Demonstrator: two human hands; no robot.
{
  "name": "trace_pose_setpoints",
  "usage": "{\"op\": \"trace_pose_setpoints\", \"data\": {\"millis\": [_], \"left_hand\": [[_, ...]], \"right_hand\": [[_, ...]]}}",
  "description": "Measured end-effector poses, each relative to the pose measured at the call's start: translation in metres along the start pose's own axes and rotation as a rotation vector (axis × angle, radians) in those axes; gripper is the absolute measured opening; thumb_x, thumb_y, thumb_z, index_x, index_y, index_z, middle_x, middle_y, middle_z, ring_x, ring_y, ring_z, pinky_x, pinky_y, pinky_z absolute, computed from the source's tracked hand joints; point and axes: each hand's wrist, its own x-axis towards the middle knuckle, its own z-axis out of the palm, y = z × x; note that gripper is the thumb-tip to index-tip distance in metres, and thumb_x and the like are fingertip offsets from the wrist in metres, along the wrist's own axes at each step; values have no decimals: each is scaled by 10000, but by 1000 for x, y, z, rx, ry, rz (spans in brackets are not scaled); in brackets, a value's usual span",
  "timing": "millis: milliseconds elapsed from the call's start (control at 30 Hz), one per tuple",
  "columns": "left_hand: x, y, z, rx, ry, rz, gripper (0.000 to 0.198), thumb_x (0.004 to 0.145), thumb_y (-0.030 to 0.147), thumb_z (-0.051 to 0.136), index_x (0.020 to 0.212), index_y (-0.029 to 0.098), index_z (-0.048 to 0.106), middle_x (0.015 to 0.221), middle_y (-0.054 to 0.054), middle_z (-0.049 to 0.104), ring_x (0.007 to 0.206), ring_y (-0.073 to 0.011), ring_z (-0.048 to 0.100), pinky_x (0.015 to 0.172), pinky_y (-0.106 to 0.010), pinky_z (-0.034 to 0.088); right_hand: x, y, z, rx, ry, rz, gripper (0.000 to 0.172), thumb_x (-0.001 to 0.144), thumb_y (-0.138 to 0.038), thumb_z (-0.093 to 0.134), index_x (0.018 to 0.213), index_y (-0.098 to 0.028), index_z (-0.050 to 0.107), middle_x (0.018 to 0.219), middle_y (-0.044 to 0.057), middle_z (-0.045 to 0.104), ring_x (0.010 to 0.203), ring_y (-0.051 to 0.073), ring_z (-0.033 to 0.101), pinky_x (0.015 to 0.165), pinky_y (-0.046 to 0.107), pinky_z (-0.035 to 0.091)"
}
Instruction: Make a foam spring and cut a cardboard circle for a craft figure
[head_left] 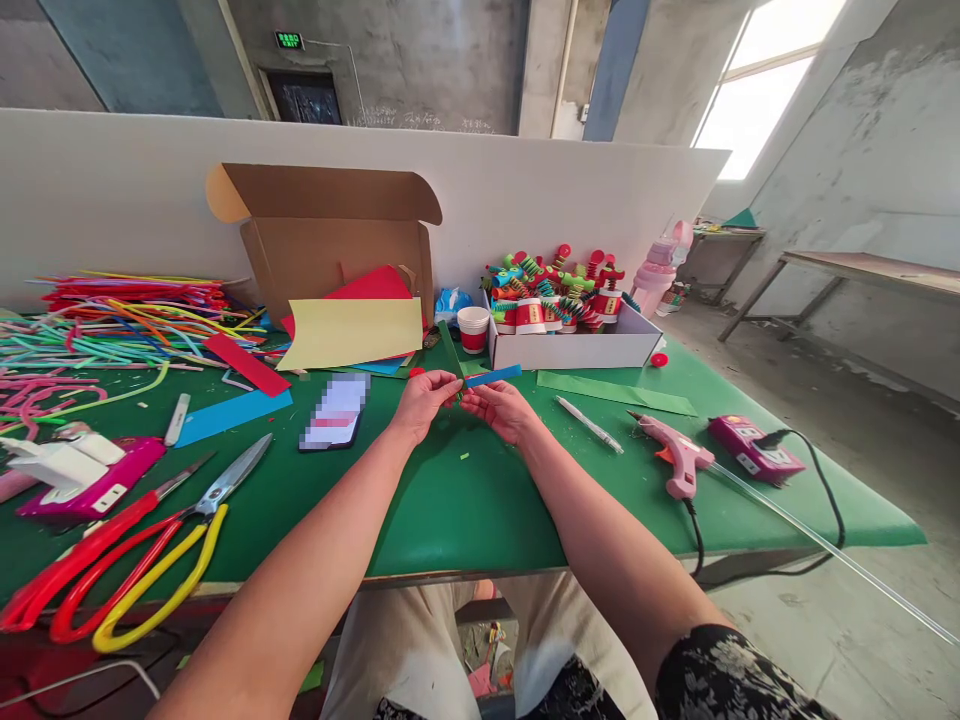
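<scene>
Over the middle of the green table, my left hand (427, 402) pinches a dark green paper strip (451, 350) that stands up at a slant from the fingertips. Close beside it, my right hand (504, 410) has its fingers closed on a blue paper strip (495, 376), which points right. The two strips meet or cross at my fingertips; whether they are joined I cannot tell. Something small and red (417, 372) shows by the left fingers, partly hidden. Just behind the hands stands a white and red paper cup (473, 328).
Scissors (214, 495), a phone (335, 412) and pipe cleaners (142, 325) lie left. An open cardboard box (337, 240) holds coloured paper. A white box (577, 348) contains cup-and-spring figures. Rightward are a green strip (615, 393), a pen (589, 423), a glue gun (679, 455) and a power strip (754, 450).
</scene>
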Motion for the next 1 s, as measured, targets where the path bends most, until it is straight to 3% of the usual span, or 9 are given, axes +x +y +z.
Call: {"op": "trace_pose_setpoints", "data": {"millis": [300,633,833,1000], "left_hand": [[3,-4,0,19,63,44,391,450,450,857,631,164,661,572,14,604,539,-108,495,544,-270,411],[4,-9,-3,-23,34,-11,384,493,453,845,702,161,709,670,-34,678,621,-152,580,638,-307,463],[-1,-7,1,-61,-77,-32,332,562,413,820,761,167,720,756,-50,708,700,-163,602,614,-267,425],[1,-8,-1,11,-2,-10,316,571,436,814,664,162,687,639,-20,655,616,-136,548,591,-265,401]], "right_hand": [[-5,-2,5,-96,12,-102,349,501,-324,900,706,-158,671,643,-12,684,605,103,643,675,249,568],[-3,-3,5,-170,88,-159,249,581,-271,861,703,-164,672,617,5,695,594,131,659,711,299,584],[-2,-1,4,-62,102,-168,277,567,-239,862,678,-174,616,640,8,706,624,147,691,717,300,590],[-3,-1,7,-87,92,-147,325,522,-240,885,677,-172,607,616,4,702,617,148,694,674,272,591]]}}
